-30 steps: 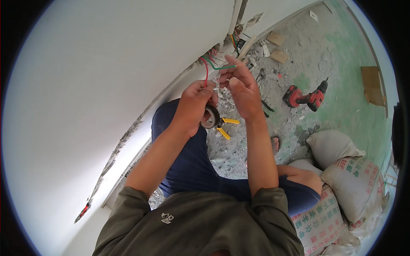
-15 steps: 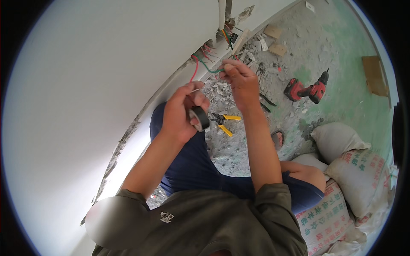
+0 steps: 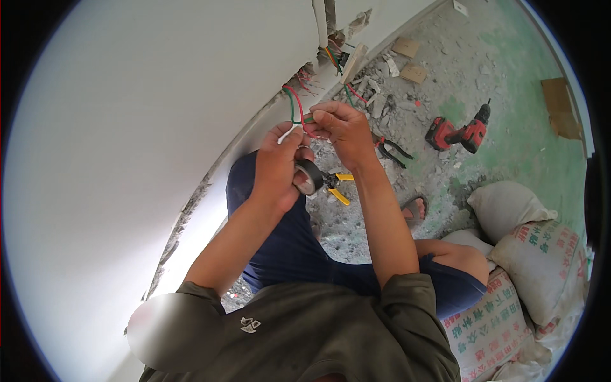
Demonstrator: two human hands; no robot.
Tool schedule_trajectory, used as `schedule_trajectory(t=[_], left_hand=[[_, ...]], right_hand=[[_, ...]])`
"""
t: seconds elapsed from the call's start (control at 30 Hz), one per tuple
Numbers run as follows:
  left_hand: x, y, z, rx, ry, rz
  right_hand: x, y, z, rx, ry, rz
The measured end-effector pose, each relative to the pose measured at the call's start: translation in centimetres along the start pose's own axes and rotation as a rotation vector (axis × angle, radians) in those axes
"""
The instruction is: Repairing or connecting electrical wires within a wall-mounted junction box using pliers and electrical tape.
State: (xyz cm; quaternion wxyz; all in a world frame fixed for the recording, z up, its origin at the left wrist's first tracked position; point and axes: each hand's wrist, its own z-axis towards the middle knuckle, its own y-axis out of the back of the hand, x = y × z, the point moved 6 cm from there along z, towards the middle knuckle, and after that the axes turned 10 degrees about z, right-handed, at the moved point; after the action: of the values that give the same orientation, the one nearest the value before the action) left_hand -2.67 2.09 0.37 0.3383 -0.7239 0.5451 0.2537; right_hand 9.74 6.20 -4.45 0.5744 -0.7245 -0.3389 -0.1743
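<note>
White wall [image 3: 146, 127] curves down to a dusty floor [image 3: 356, 232] strewn with rubble. A broken opening [image 3: 301, 77] low in the wall holds a cluster of thin red wires, and from it a longer red wire [image 3: 300, 106] and a green wire [image 3: 292, 111] run out to the hands. The left hand [image 3: 277, 164] has its fingers hooked through a roll of black tape [image 3: 309, 177], thumb and forefinger drawn close together beside the red wire; whether they grip it I cannot tell. The right hand [image 3: 349, 135] is narrowed to a pinch on the green wire, its fingertips near the left's. Below the tape, yellow-handled pliers [image 3: 338, 196] lie spread on the floor. Beyond the right forearm are dark-handled pliers [image 3: 383, 141] and, farther over, a red and black cordless drill [image 3: 471, 135]. Woven sacks [image 3: 538, 274] are heaped at the lower right, bulging full, their contents hidden by the fabric. Brown cardboard [image 3: 561, 108] stands near the far edge of the floor.
</note>
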Motion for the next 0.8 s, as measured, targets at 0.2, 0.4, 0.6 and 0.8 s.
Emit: schedule_trajectory(t=[0.2,0.4,0.6,0.8], left_hand=[[3.6,0.7,2.9,0.014,0.211,-0.236],[3.0,0.4,3.3,-0.119,-0.012,-0.192],[2.3,0.4,2.9,-0.133,-0.090,0.002],[1.7,-0.5,2.7,-0.110,-0.079,-0.021]], right_hand=[[-2.6,1.7,0.8,0.023,-0.041,0.014],[-5.4,2.7,0.3,0.037,-0.221,0.139],[-4.0,3.7,1.4,0.014,-0.128,0.184],[-0.1,3.9,2.9,-0.085,0.242,-0.270]])
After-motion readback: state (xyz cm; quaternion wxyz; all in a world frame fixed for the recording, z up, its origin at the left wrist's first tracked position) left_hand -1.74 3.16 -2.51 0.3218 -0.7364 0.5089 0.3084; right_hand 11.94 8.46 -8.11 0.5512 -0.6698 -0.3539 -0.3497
